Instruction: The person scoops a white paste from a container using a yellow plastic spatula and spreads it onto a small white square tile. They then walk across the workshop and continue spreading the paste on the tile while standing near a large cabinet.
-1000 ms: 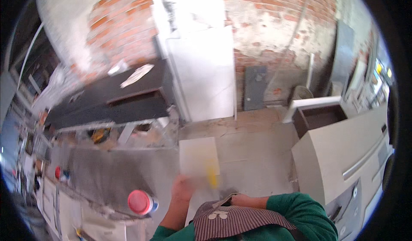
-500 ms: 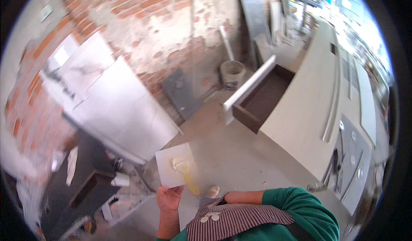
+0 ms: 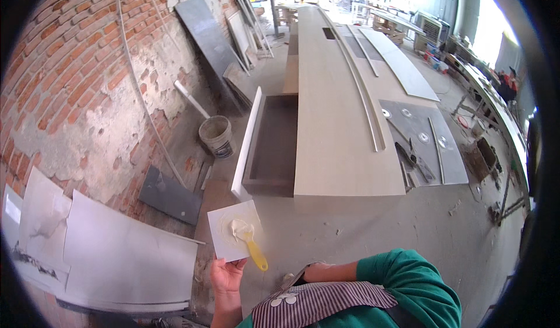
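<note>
My left hand (image 3: 226, 276) grips the lower edge of a square white board (image 3: 219, 220), thumb and fingers closed on it. A dollop of cream-coloured putty (image 3: 238, 227) lies on the board. Resting in the putty is a putty knife (image 3: 255, 254), its yellow handle sticking out over the board's near right edge. My right forearm (image 3: 332, 271), in a pushed-up green sleeve, crosses in front of my striped apron (image 3: 326, 299). The right hand's fingers are hidden at the apron's edge.
A long pale panel (image 3: 332, 124) lies ahead, with an open dark drawer (image 3: 271, 141) at its left. Beside the brick wall (image 3: 70, 53) stand a bucket (image 3: 216, 136) and leaning panels (image 3: 128, 252). Pliers (image 3: 417, 161) and metal strips lie on a grey sheet (image 3: 455, 153) at right.
My view has swung to the right, bringing the long panel and drawer to the middle. My left hand still holds the board with the putty knife; the right arm stays against the apron.
</note>
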